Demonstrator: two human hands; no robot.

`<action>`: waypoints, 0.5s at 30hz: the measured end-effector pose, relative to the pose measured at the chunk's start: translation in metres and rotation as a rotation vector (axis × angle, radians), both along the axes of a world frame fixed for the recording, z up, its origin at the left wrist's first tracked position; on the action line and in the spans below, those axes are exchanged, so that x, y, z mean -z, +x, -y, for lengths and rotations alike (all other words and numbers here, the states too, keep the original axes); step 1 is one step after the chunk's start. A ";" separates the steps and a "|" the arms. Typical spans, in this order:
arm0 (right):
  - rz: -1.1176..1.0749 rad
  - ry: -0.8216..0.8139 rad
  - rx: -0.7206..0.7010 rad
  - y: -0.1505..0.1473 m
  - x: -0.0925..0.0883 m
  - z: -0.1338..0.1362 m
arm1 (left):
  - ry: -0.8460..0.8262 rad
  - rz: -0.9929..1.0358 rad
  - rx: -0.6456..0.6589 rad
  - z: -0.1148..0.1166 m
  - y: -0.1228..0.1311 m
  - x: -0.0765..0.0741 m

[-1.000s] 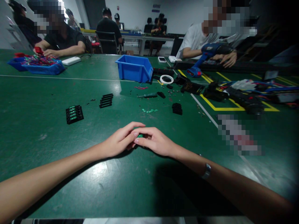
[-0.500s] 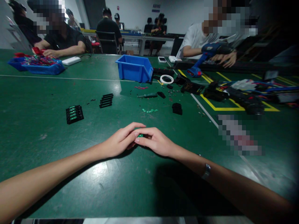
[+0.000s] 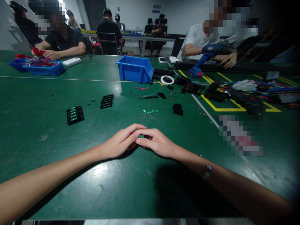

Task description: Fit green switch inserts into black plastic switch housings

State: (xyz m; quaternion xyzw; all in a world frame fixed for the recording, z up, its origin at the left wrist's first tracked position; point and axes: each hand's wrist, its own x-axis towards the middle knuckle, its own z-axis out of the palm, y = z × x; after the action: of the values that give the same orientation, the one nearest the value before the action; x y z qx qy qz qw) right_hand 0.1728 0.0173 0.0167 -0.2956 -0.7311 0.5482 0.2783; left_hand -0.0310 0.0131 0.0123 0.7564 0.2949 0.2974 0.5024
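Fingers of left hand (image 3: pixel 123 139) and right hand (image 3: pixel 160 142) are curling around a small green piece (image 3: pixel 141 136) at near centre; I am seeing only a sliver, the rest hiding behind them. Counting beyond: one screwdriver (image 3: pixel 152 96), one white ring (image 3: pixel 167 83), one blue bin (image 3: pixel 131 71) at far centre. Black bars (image 3: pixel 107 102) at left are defying a sure count. Far wall sign (image 3: pixel 157 6) is showing too small to read.

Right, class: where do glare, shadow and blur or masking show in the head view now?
Head view: white glare on the green table, below the left forearm; head view: a broad dark shadow below the right forearm; head view: smeared wires towards the darkened right edge; head view: pixel blocks masking an item on the table's right.
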 end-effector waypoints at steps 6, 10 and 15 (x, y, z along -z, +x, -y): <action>-0.005 0.007 0.003 0.000 0.000 0.000 | -0.032 0.002 -0.015 0.001 0.001 0.000; 0.008 -0.018 -0.007 0.001 0.000 0.000 | -0.032 0.002 -0.002 0.001 0.001 0.000; 0.018 -0.034 -0.019 0.002 0.000 0.000 | -0.058 0.024 -0.009 0.002 0.002 -0.001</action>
State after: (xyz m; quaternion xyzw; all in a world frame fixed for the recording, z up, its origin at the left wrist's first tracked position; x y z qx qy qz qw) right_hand 0.1746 0.0174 0.0169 -0.2982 -0.7272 0.5603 0.2613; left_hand -0.0290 0.0114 0.0132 0.7366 0.3006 0.3000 0.5263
